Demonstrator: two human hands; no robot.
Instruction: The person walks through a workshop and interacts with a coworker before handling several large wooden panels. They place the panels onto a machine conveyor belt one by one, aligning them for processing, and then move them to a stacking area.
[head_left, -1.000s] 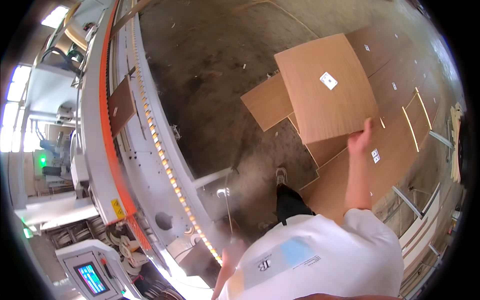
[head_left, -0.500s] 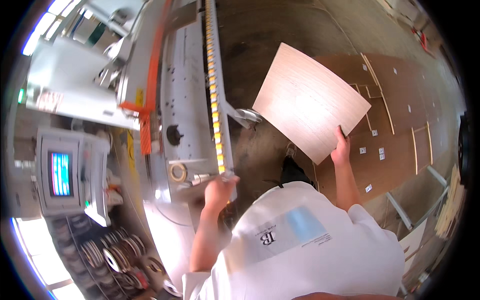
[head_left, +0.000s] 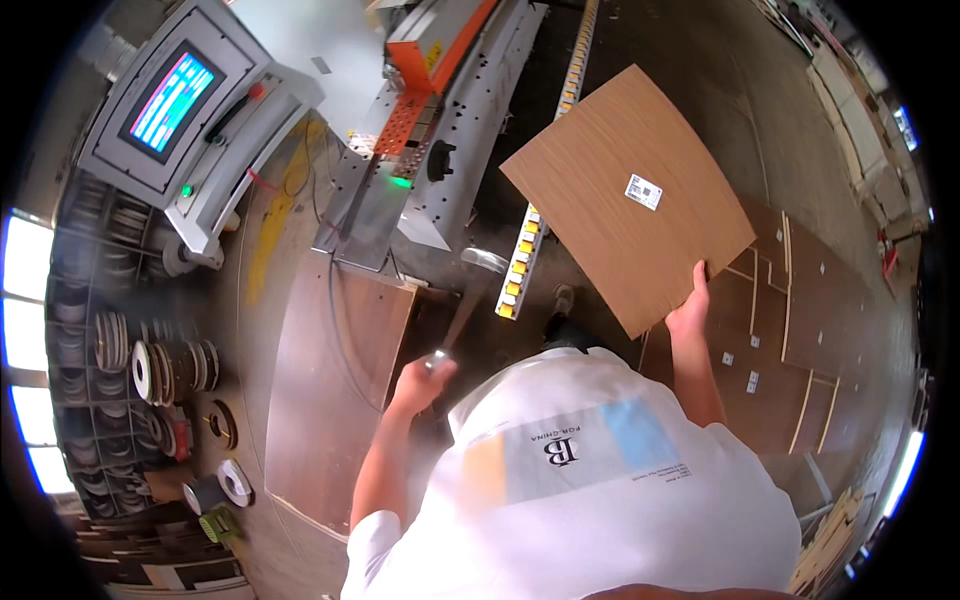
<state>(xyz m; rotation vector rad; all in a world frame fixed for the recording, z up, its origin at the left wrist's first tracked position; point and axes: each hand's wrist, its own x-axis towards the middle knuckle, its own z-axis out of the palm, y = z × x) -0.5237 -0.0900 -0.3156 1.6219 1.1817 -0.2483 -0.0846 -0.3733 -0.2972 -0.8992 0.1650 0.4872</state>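
Note:
My right hand (head_left: 688, 312) grips the near right corner of a brown wood-grain panel (head_left: 618, 232), thumb lying on its upper face. The panel is held up above the floor, with one curved long edge and a white label (head_left: 643, 192) near its middle. My left hand (head_left: 416, 386) is closed in front of my body, to the left. A slim tool (head_left: 440, 357) with a silvery end sticks out of it; motion blur hides its exact kind. The fingers' far side is out of sight.
At left stands a machine with a control screen (head_left: 172, 102), an orange guard (head_left: 408, 108) and a roller rail (head_left: 523, 255). A brown board (head_left: 325, 390) lies left of me. Labelled panels (head_left: 830, 310) lie at right. Edge-band rolls (head_left: 180, 370) fill the lower left.
The view has turned, shifting the machine up and right. The panel's upper face now shows brown with a label; before it looked pale with none visible. My left hand is off the rail.

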